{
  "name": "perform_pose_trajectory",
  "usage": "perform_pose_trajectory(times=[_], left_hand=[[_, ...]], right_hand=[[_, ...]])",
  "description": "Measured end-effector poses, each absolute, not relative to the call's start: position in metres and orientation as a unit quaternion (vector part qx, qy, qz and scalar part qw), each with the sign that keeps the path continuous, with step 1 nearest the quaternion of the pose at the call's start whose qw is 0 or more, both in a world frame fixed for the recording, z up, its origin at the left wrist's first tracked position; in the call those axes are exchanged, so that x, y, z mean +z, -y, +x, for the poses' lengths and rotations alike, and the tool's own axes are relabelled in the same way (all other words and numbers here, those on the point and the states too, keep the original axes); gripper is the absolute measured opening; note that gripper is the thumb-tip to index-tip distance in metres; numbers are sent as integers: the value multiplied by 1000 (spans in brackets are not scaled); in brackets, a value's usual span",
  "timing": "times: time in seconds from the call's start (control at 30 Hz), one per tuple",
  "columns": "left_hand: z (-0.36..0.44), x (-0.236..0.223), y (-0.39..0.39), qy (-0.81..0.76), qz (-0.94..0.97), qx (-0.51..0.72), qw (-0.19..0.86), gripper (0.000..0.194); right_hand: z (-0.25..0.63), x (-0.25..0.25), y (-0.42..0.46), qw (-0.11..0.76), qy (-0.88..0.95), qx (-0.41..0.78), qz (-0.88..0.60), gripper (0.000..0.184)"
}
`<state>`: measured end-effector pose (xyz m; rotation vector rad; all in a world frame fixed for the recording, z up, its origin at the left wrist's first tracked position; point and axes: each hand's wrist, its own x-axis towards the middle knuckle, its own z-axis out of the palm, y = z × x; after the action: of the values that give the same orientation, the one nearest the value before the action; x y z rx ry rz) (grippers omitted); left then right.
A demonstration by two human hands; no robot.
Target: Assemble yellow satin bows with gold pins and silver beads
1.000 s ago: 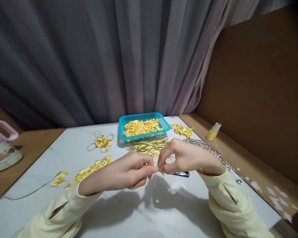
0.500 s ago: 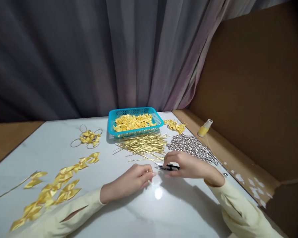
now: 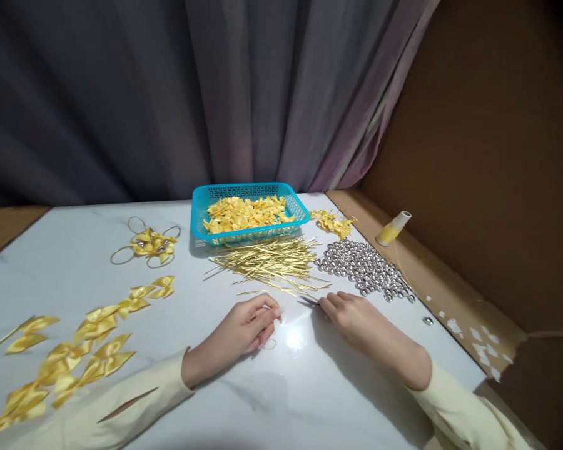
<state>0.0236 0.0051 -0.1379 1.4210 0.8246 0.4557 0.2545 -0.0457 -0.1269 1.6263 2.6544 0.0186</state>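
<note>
My left hand [image 3: 246, 328] rests on the white table [image 3: 309, 387] with its fingers curled into a pinch; a thin pale loop [image 3: 270, 343] lies beside the fingertips. What the pinch holds is too small to make out. My right hand [image 3: 356, 319] lies just to the right, fingers together over small black snips [image 3: 309, 301], of which only the dark tip shows. Right behind both hands is a pile of thin gold wires [image 3: 267, 262]. A heap of silver beads [image 3: 363, 272] lies beyond my right hand.
A blue basket [image 3: 197, 212] of yellow bows [image 3: 244, 214] stands at the back. More yellow bows [image 3: 98, 337] trail along the left, a bow cluster with wire rings [image 3: 150, 242] lies behind them. A yellow thread spool [image 3: 393, 228] sits by the brown cardboard wall [image 3: 488, 187].
Both hands came down from a raised pinch onto the table. My right hand took up the black snips and slid them left. The view swung right, losing the pink object at left.
</note>
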Motion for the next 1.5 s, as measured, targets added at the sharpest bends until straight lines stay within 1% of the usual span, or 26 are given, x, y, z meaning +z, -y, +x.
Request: perform_pose_trajectory(times=[0.03, 0.07, 0.23, 0.33, 0.43, 0.57, 0.83, 1.07, 1.33, 1.5], left_hand=[[23, -138, -5, -363, 626, 206, 659, 27], [23, -138, -4, -363, 624, 208, 660, 27], [23, -136, -3, -368, 629, 206, 653, 26], [24, -137, -2, -359, 639, 214, 646, 25], [25, -138, -1, -353, 640, 212, 648, 25], [25, -139, 1, -345, 636, 221, 654, 24], [25, -139, -2, -316, 561, 224, 732, 24], [23, -133, 1, -305, 507, 218, 776, 23], [21, -141, -1, -293, 495, 221, 787, 18], [21, -141, -2, -291, 505, 223, 781, 19]], right_hand=[[262, -123, 51, 15, -844, -4, 536, 23], [269, -118, 56, -10, -828, -51, 558, 25], [296, -113, 79, -215, -684, -302, 628, 17], [294, -121, 87, -302, -589, -410, 628, 27], [279, -128, 89, -352, -508, -461, 637, 36], [254, -130, 85, -368, -437, -496, 654, 40], [219, -126, 82, -365, -415, -539, 636, 33], [199, -132, 78, -391, -355, -596, 606, 36], [187, -138, 71, -429, -319, -652, 537, 30], [183, -137, 68, -457, -294, -678, 495, 32]])
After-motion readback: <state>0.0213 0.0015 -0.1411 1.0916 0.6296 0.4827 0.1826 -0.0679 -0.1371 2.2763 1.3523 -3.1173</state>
